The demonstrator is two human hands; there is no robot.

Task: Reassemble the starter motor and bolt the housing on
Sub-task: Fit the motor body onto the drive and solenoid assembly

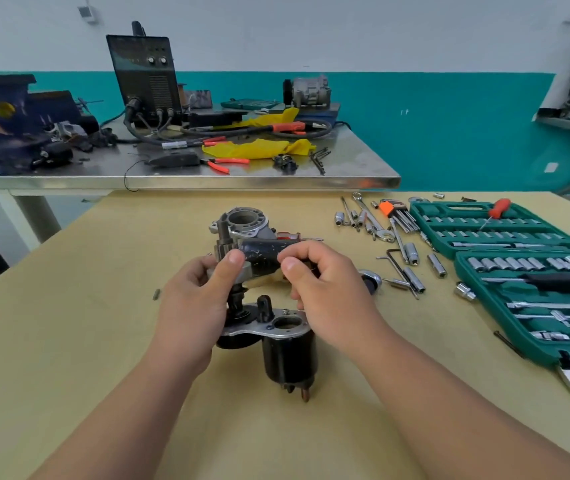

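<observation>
Centrally in the frame, both hands hold the starter motor's black motor body above the tan surface. The left hand has its fingers curled round the left end, with the thumb pressed on top. The right hand is curled at the right end, thumb and fingers pinching it.

Just below the hands is the black solenoid with its grey mounting plate, terminals pointing towards the bottom of the frame. Whether it rests on the surface or hangs from the held part cannot be told. Just behind the motor body, the aluminium housing shows with its round opening facing up.

At the right of the frame lies an open green socket case, with loose sockets and a set of hex keys beside it. In the upper left, a steel surface carries a dark welding machine and a yellow cloth.
</observation>
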